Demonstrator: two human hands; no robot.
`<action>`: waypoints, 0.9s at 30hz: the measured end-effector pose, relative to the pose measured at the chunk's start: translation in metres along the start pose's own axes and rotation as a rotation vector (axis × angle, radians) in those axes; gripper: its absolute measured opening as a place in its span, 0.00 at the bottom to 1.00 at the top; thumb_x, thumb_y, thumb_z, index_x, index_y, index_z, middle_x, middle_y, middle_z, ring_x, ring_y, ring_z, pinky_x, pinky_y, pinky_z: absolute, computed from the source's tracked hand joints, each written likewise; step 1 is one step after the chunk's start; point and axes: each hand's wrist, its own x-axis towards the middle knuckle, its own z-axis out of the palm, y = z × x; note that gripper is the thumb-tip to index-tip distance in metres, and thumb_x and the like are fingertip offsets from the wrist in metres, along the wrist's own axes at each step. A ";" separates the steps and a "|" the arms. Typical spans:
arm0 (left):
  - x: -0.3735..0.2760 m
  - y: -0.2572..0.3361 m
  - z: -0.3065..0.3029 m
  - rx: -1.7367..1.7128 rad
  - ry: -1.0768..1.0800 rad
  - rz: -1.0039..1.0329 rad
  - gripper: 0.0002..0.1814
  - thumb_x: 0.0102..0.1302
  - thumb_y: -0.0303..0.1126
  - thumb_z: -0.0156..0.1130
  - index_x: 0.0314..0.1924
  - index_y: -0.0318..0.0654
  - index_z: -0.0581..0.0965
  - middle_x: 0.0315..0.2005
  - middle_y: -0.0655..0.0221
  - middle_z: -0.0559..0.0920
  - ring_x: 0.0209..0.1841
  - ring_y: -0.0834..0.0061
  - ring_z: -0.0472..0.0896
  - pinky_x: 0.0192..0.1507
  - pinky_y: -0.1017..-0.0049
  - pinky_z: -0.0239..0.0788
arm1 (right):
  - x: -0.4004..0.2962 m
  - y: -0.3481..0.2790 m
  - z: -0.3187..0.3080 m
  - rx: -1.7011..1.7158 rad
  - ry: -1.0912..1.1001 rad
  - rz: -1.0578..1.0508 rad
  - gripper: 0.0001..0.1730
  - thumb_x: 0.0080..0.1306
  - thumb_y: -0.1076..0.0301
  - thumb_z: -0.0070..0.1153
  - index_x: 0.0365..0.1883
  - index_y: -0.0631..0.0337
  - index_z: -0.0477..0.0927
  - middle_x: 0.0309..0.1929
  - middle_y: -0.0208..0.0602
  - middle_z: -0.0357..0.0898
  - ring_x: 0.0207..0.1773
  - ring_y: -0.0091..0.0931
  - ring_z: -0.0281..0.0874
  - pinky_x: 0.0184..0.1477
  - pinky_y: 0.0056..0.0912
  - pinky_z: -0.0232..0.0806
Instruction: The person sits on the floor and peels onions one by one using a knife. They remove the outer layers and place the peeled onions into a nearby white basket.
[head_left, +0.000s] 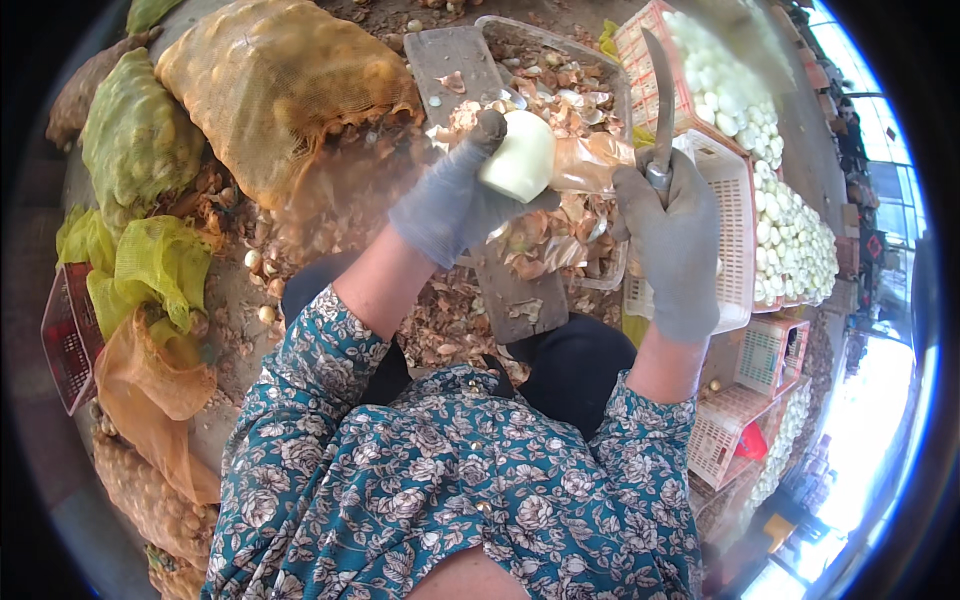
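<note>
Both my hands wear grey gloves. My left hand (469, 187) grips a pale onion (521, 157) whose flesh is bared, with a dark fingertip resting against its upper left side. A strip of brown onion skin (592, 163) stretches from the onion's right side to my right hand (671, 225). That hand is closed around a knife (661, 105), its curved blade pointing up, and its fingers meet the end of the skin. Below the onion lie a wooden board (521, 296) and a clear plastic tub (619, 82) heaped with onion peelings (555, 240).
An orange mesh sack of onions (285, 82) and a green one (135, 142) stand at the left. Crates of peeled onions (720, 97) line the right, beside a white plastic crate (739, 232). Loose small onions (266, 314) and skins litter the floor.
</note>
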 end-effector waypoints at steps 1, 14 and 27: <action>0.000 0.001 0.002 -0.008 0.007 -0.007 0.44 0.49 0.61 0.62 0.56 0.34 0.64 0.48 0.55 0.73 0.49 0.57 0.75 0.47 0.52 0.73 | -0.001 -0.003 -0.002 -0.036 0.027 -0.008 0.10 0.60 0.67 0.52 0.32 0.66 0.73 0.14 0.28 0.69 0.15 0.15 0.65 0.19 0.19 0.57; 0.004 0.010 0.002 -0.060 0.187 -0.029 0.44 0.52 0.69 0.51 0.55 0.37 0.68 0.54 0.54 0.70 0.56 0.54 0.69 0.55 0.47 0.62 | 0.045 0.023 0.012 -0.172 -0.186 -0.045 0.38 0.56 0.41 0.56 0.44 0.73 0.69 0.25 0.39 0.77 0.22 0.23 0.75 0.23 0.25 0.70; -0.003 0.004 0.004 0.616 -0.029 0.010 0.28 0.59 0.38 0.62 0.56 0.33 0.67 0.44 0.66 0.77 0.48 0.76 0.74 0.51 0.76 0.66 | -0.002 0.102 0.047 1.719 -0.335 0.417 0.20 0.64 0.56 0.51 0.48 0.59 0.70 0.27 0.26 0.72 0.16 0.11 0.58 0.16 0.13 0.57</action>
